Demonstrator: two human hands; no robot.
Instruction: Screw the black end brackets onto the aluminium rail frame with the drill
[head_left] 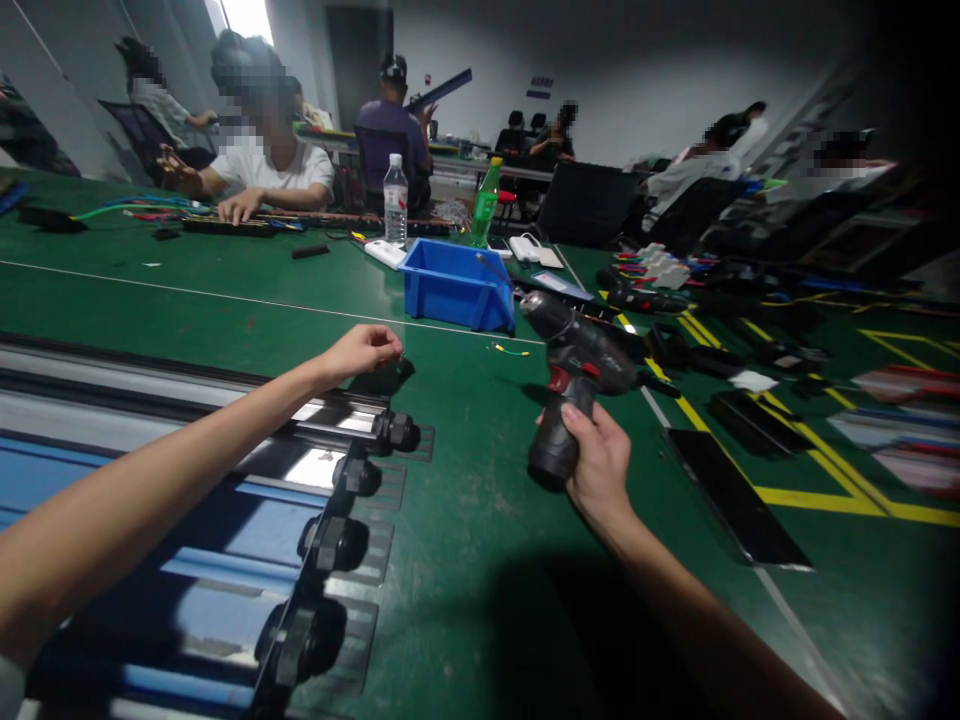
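My right hand (601, 455) is wrapped round the handle of a black and red power drill (577, 365), which points up and to the left above the green table (465, 480). Fingers pinched together, my left hand (367, 352) is over the far end of the metal profiles; something tiny shows at its fingertips, too small to name. Beneath my left forearm lie several long blue and silver profiles (225, 515) with black cable glands (337, 543) at their right ends. A short green and yellow wire (511, 351) rests between my hands.
Ahead stand a blue bin (457, 285), a clear bottle (395, 200) and a green bottle (486, 203). A black flat panel (735, 495) and yellow tape lines are on the right. Across the table, a person in a white shirt (274, 175) handles parts; others sit behind.
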